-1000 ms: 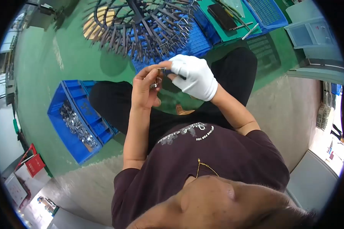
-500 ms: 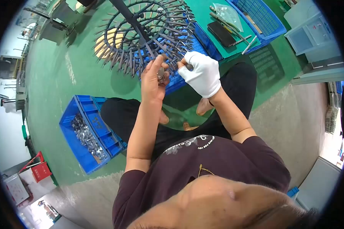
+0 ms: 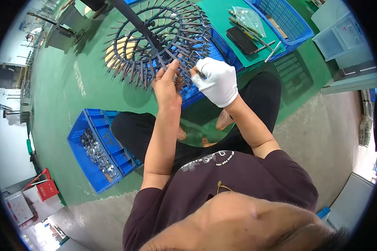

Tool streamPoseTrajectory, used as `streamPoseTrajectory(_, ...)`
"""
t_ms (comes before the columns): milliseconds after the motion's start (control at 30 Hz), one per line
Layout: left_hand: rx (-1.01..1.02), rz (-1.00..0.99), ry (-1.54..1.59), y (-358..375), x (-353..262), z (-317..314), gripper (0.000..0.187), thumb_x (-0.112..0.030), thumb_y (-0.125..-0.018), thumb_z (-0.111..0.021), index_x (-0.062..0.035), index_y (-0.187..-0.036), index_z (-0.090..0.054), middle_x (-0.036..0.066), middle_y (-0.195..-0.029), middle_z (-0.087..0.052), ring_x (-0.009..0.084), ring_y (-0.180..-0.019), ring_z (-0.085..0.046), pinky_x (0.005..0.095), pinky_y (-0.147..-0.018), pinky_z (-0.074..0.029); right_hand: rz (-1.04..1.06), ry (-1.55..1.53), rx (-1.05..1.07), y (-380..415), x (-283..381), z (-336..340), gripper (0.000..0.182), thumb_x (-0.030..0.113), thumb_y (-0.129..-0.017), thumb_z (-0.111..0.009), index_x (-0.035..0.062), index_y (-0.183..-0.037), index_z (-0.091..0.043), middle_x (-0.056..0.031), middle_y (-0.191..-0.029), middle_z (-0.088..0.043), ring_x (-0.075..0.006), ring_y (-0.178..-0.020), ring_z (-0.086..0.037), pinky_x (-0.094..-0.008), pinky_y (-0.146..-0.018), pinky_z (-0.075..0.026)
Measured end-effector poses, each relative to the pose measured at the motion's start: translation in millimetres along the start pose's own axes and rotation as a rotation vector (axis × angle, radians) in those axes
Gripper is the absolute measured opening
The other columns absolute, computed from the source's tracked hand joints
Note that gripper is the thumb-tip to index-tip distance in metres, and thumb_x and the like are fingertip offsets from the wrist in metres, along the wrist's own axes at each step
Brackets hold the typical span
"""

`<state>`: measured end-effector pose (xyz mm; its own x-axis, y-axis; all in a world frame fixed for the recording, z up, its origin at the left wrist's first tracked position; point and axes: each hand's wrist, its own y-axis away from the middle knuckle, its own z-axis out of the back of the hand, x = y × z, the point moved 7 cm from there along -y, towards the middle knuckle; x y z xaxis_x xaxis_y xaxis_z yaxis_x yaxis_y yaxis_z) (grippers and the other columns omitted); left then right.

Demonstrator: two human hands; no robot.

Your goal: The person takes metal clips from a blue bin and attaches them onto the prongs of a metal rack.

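Observation:
My bare left hand (image 3: 167, 87) is closed around small metal pieces (image 3: 176, 79), mostly hidden by its fingers. It is at the near edge of a round dark rack (image 3: 148, 35) with many thin prongs sticking outward. To its right, my right hand (image 3: 218, 81) wears a white glove and is pinched shut beside the rack's prongs. A small dark bit shows at its fingertips, too covered to name. The two hands are a short gap apart.
A blue bin (image 3: 97, 157) with loose shiny metal pieces lies on the floor at left. At upper right, a green-topped surface (image 3: 215, 12) carries a dark phone-like case (image 3: 242, 40), pliers (image 3: 249, 28) and a plastic bag (image 3: 250, 19). A blue basket (image 3: 295, 25) adjoins it.
My left hand has turned, so the metal pieces in it show less. The gloved hand has shifted slightly left, nearer the rack's prongs.

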<state>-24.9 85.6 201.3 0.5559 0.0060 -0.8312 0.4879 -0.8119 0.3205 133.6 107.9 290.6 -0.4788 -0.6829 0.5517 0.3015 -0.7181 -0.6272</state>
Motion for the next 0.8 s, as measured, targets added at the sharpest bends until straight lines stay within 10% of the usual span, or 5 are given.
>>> streamPoseTrajectory(800, -0.013, -0.029, -0.01, -0.1, -4.4, -3.0, 0.012, -0.013, -0.081, -0.076, -0.0062, -0.082, -0.067, -0.004, -0.06, -0.054, 0.0056, -0.046, -0.045, 0.0203, -0.043, -0.029, 0.002, 0.081, 0.119, -13.2, 0.7, -12.7, 0.015, 0.019, -0.077, -0.068, 0.0108, -0.07, -0.058, -0.0084, -0.066, -0.058, -0.0294, -0.06, -0.061, -0.0386, -0.053, -0.048)
